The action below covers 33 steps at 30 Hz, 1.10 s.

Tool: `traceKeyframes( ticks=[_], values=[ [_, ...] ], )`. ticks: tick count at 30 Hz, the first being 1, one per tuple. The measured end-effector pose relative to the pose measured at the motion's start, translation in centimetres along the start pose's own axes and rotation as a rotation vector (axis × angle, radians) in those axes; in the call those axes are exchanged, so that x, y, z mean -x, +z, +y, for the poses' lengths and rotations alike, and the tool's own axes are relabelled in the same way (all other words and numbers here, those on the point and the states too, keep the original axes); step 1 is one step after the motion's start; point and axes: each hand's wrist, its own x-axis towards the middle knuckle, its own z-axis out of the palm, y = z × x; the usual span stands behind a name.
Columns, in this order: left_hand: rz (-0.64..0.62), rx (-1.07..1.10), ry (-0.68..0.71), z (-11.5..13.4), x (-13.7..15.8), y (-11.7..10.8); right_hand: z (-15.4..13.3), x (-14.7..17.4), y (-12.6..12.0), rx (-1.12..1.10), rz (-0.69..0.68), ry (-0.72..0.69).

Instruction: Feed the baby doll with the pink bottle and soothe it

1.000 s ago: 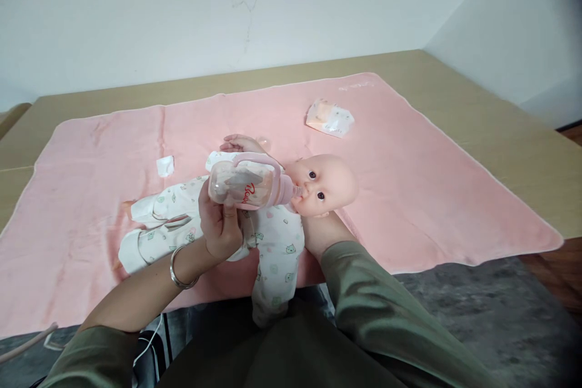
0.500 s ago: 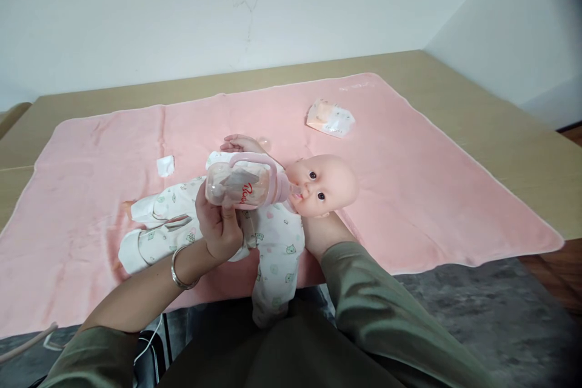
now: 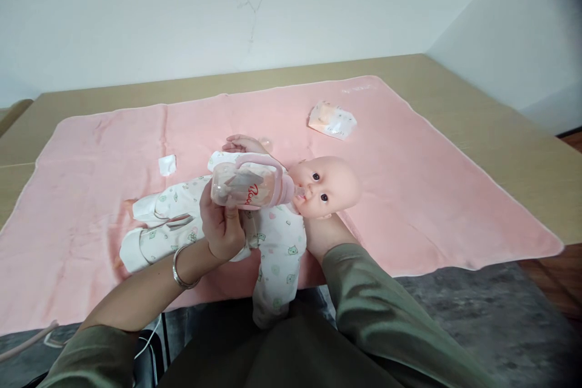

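Note:
A baby doll (image 3: 334,188) in a white patterned outfit lies on its back, head to the right and legs to the left. My left hand (image 3: 222,227) is closed around a clear baby bottle (image 3: 245,185) with a pink handle and red lettering. The bottle lies nearly level over the doll's chest, its teat at the doll's mouth. Of my right hand (image 3: 330,231), only the part near the wrist shows beneath the doll's head and neck. Its fingers are hidden by the doll.
A pink blanket (image 3: 436,194) covers much of the wooden table (image 3: 482,109). On it lie a printed packet (image 3: 333,120) behind the doll's head, a small white folded piece (image 3: 167,165) near its legs, and a small clear cap-like object (image 3: 265,143) by its far arm.
The view has shifted slightly. The bottle has moved a little to the right and lies a touch closer to level, its teat still at the doll's mouth. My right arm stays in place.

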Motion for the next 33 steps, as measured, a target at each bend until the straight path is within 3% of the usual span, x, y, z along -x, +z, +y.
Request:
traceKeyframes(
  ticks=[2, 5, 7, 9, 12, 14, 17, 19, 22, 27, 28, 31, 33],
  values=[
    [0.0, 0.0, 0.009, 0.1, -0.1, 0.0, 1.1, 0.6, 0.2, 0.055, -0.042, 0.109],
    [0.0, 0.067, 0.021, 0.3, -0.3, 0.3, 1.8, 0.8, 1.9, 0.242, -0.259, 0.208],
    [0.006, 0.103, 0.018, 0.4, -0.3, 0.4, 1.8, 0.8, 2.9, 0.369, -0.299, 0.239],
    [0.013, 0.108, 0.009, 0.3, -0.3, 0.4, 1.4, 0.8, 3.4, 0.406, -0.241, 0.231],
    [0.019, 0.104, -0.004, 0.1, -0.2, 0.4, 0.4, 0.8, 3.3, 0.262, -0.111, 0.142],
    [0.014, 0.112, 0.004, 0.1, -0.2, 0.3, -0.5, 0.5, 3.5, 0.112, 0.037, 0.082],
    [0.003, 0.125, 0.025, 0.1, -0.3, 0.3, -2.0, -0.2, 4.8, 0.038, 0.384, 0.099],
    [0.012, 0.152, 0.022, 0.1, -0.3, 0.3, -2.8, -0.8, 5.8, 0.123, 0.436, 0.145],
    [0.014, 0.207, 0.007, 0.3, -0.4, 0.5, -3.3, -1.3, 5.7, 0.252, 0.164, 0.167],
    [0.019, 0.235, 0.011, 0.4, -0.4, 0.8, -3.6, -1.9, 2.0, 0.259, -0.343, 0.163],
    [0.013, 0.236, 0.009, 0.4, -0.4, 0.8, -3.8, -2.1, 1.3, 0.211, -0.36, 0.144],
    [0.011, 0.241, -0.017, 0.3, -0.2, 0.8, -5.4, -3.1, -0.8, 0.065, -0.239, 0.071],
    [0.032, 0.251, -0.04, 0.3, -0.1, 0.9, -6.9, -4.1, -2.1, 0.008, -0.28, 0.015]
  ],
)
